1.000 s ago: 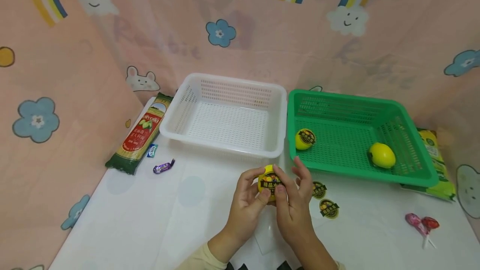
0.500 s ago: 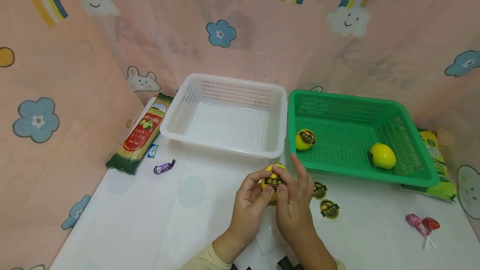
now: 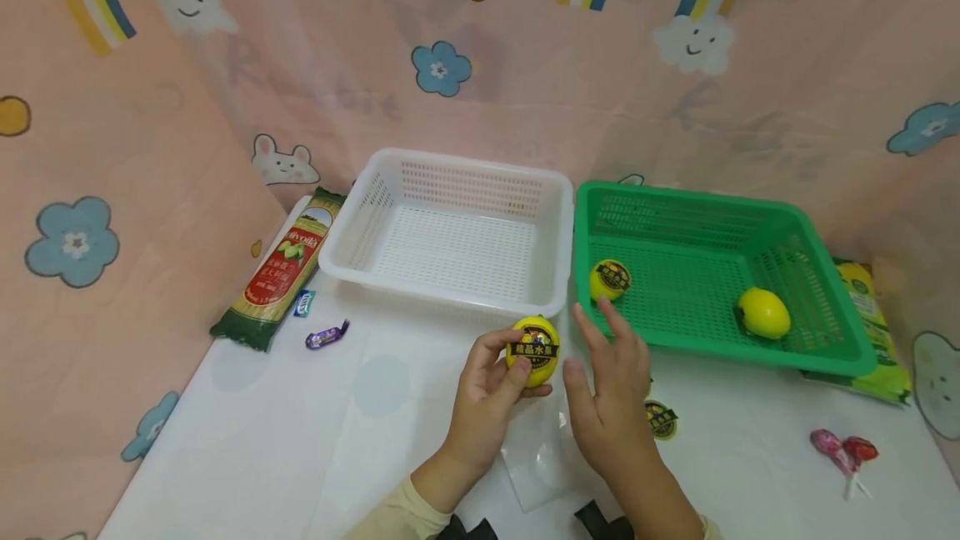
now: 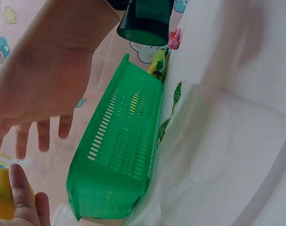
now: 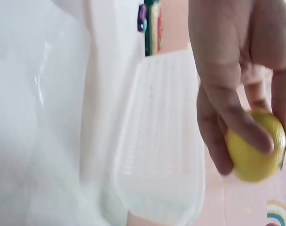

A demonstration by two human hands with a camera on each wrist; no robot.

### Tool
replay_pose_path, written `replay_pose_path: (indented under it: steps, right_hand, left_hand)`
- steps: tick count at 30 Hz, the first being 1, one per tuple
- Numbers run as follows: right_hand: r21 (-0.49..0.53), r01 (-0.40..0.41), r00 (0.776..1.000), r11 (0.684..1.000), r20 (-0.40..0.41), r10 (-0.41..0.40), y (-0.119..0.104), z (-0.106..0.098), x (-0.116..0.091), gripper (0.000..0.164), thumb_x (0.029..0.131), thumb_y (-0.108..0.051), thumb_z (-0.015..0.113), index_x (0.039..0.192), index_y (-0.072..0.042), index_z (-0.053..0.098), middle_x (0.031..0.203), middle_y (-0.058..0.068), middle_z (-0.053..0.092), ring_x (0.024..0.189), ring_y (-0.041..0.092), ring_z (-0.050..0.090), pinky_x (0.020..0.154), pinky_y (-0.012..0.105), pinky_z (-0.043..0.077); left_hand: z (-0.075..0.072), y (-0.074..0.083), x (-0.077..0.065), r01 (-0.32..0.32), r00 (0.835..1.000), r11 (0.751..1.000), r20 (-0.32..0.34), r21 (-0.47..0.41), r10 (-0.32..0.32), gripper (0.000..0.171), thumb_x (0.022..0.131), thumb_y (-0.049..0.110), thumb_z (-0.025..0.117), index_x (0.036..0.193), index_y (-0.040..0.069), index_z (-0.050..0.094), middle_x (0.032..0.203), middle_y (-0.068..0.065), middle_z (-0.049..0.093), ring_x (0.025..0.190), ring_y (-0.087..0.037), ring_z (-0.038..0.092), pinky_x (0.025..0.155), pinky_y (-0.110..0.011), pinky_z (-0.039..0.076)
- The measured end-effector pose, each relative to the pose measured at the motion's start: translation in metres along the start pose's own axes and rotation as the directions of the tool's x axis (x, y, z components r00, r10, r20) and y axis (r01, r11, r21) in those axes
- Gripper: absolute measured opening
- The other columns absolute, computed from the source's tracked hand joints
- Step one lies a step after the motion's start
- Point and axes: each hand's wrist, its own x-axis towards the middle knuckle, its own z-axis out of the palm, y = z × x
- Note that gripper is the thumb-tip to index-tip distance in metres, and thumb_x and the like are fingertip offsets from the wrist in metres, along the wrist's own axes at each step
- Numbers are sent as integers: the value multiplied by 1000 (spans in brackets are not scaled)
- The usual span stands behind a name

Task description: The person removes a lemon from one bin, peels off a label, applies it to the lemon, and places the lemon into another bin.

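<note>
My left hand (image 3: 482,397) holds a yellow lemon (image 3: 542,369) between curled fingers and thumb. A round black-and-gold sticker (image 3: 534,350) faces up on it. The same lemon (image 5: 253,162) shows in the right wrist view, gripped by the left hand. Just right of it, apart from the lemon, is my right hand (image 3: 613,394) with fingers spread and nothing held. The left wrist view also shows this right hand (image 4: 44,84) with loose, extended fingers. A loose sticker (image 3: 662,420) lies beside it on the table; another is mostly hidden behind the hand.
A white basket (image 3: 450,286) stands behind the hands. The green basket (image 3: 720,344) on its right contains two lemons, one stickered. A clear plastic sheet (image 3: 536,473) lies below the hands. Pasta packet (image 3: 281,269) and small candies (image 3: 326,336) are left; lollipops (image 3: 840,448) and a green packet (image 3: 888,361) are right.
Both hands were on the lemon, fingers and thumbs against the sticker. The right hand has let go and moved right, while the left hand keeps the lemon, now slightly farther up and left.
</note>
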Motion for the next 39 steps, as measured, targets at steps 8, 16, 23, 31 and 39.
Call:
replay_pose_path:
  steps: [8, 16, 23, 31, 39]
  right_hand:
    - [-48, -62, 993, 997, -107, 56, 26, -35, 15, 50, 110, -18, 52, 159, -12, 48, 166, 18, 34, 146, 49, 26, 107, 69, 21]
    - [-64, -337, 931, 939, -171, 322, 63, -76, 17, 53, 110, -16, 51, 162, -13, 44, 168, 19, 29, 150, 47, 15, 112, 73, 17]
    - [-159, -583, 805, 797, -244, 541, 93, -105, 8, 55, 111, -28, 49, 164, -15, 40, 169, 19, 24, 148, 47, 9, 110, 71, 19]
    - [-170, -704, 705, 690, -284, 650, 111, -106, -1, 49, 104, -34, 65, 144, -5, 58, 151, 27, 32, 141, 45, 16, 100, 67, 26]
    - [-179, -727, 682, 663, -303, 666, 119, -104, -7, 44, 103, -39, 67, 127, -3, 68, 145, 23, 40, 145, 41, 16, 99, 64, 31]
  left_hand:
    - [-2, 2, 0, -6, 1000, 1000, -12, -28, 6, 39, 110, 10, 57, 140, -8, 39, 145, -11, 52, 120, -22, 63, 88, -37, 61]
    - [-2, 2, 1, 13, 1000, 999, -9, -29, -13, 30, 109, 11, 58, 137, 5, 48, 148, -10, 50, 122, -23, 62, 88, -37, 61]
    - [-4, 0, 1, 31, 999, 999, -14, -16, -32, 34, 109, 10, 58, 137, -3, 44, 150, -11, 50, 121, -22, 64, 88, -37, 61]
    - [0, -4, 9, 52, 999, 998, 3, -33, -52, 40, 109, 10, 58, 140, -8, 40, 148, -13, 53, 121, -22, 64, 90, -37, 61]
    - [17, -2, 29, 64, 996, 996, 61, -63, -60, 40, 109, 8, 57, 141, -9, 40, 143, -14, 53, 116, -20, 65, 87, -35, 62]
